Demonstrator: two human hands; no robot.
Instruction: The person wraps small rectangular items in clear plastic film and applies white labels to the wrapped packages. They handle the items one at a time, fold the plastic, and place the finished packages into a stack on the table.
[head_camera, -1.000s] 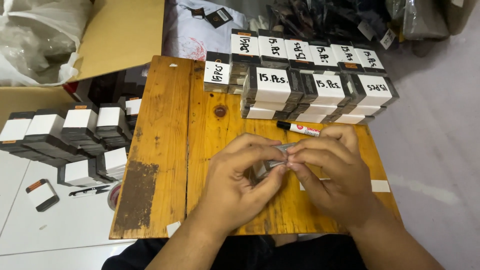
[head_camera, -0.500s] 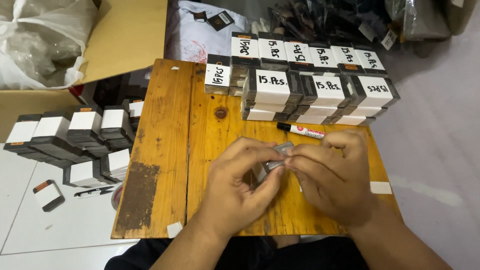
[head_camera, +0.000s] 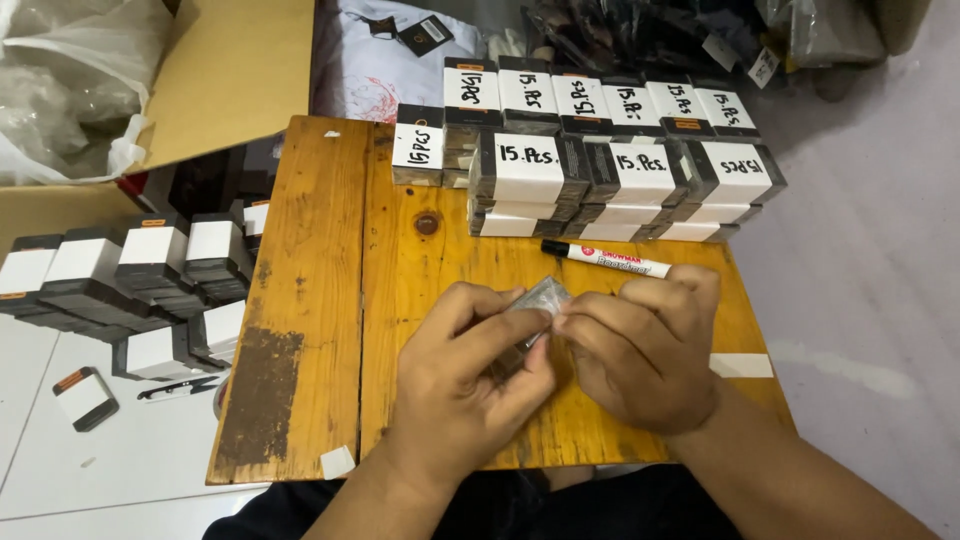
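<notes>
Both hands work at centre frame above the wooden table (head_camera: 300, 300). The left hand (head_camera: 470, 385) and right hand (head_camera: 640, 350) each pinch a small clear packet (head_camera: 540, 300), raised off the surface for fingertip access. A marker (head_camera: 605, 260) lies just beyond; banded box stacks (head_camera: 600, 160) fill the upper frame.

The counter (head_camera: 300, 300) is varnished yellow wood, glossy where the grain shows, with a worn, rough dark patch (head_camera: 262, 395) at seven o'clock. Between both hands sits a small packet (head_camera: 540, 300) of clear, shiny plastic film. The stacked boxes (head_camera: 610, 165) at twelve o'clock look like matt black card with white paper labels; the marker (head_camera: 605, 260) is smooth plastic.
</notes>
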